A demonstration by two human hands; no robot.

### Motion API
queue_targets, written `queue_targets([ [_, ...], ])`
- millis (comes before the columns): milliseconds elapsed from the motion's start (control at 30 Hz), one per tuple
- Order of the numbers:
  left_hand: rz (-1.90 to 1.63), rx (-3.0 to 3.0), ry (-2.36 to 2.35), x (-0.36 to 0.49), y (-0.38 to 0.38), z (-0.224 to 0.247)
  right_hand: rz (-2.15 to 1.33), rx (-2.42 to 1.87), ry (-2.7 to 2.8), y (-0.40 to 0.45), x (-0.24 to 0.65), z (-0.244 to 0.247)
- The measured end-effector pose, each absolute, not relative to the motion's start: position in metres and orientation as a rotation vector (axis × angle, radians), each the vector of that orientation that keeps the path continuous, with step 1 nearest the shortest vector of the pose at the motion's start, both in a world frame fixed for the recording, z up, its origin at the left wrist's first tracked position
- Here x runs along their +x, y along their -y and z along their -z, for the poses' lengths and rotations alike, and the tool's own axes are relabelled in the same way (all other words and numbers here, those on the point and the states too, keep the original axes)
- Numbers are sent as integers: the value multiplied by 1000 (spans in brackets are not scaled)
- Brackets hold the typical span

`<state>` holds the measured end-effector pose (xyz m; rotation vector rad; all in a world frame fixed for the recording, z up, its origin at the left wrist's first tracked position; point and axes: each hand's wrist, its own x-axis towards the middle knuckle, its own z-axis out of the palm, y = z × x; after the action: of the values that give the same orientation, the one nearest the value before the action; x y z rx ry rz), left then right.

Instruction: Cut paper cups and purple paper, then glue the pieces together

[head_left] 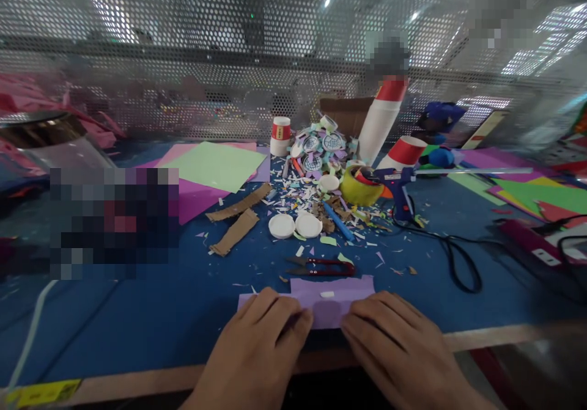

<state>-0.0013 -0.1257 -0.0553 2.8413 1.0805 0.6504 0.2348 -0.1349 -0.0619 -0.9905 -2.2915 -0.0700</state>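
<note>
At the table's near edge lies a purple sheet of paper (332,312) with an uneven far edge. My left hand (263,336) grips its left part, fingers curled and the thumb against the index finger. On the right, my right hand (398,336) has its fingers pressed together on the paper's near right corner. A small white scrap (327,294) rests on the sheet between the hands. Just beyond the paper lie dark red thread snips (321,267), their blades pointing left. My fingertips are partly hidden.
Paper scraps and two white paper discs (281,226) lie ahead, with cardboard strips (236,233) to their left. A glue gun (398,190) stands beside yellow tape (360,187), its cord (458,263) trailing right. Behind are stacked paper cups (378,126) and coloured sheets (215,165).
</note>
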Motion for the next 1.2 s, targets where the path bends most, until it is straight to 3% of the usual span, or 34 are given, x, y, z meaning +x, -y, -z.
queue_targets([
  [567,-556,2850,-982,27,115,60,4,-1011,2325,128,225,54],
  [1000,-456,2750,-968,12,107,32,-98,-1004,2316,125,236,49],
  [1200,-609,2503,-1052,-13,110,31,-184,-1058,2287,126,249,49],
])
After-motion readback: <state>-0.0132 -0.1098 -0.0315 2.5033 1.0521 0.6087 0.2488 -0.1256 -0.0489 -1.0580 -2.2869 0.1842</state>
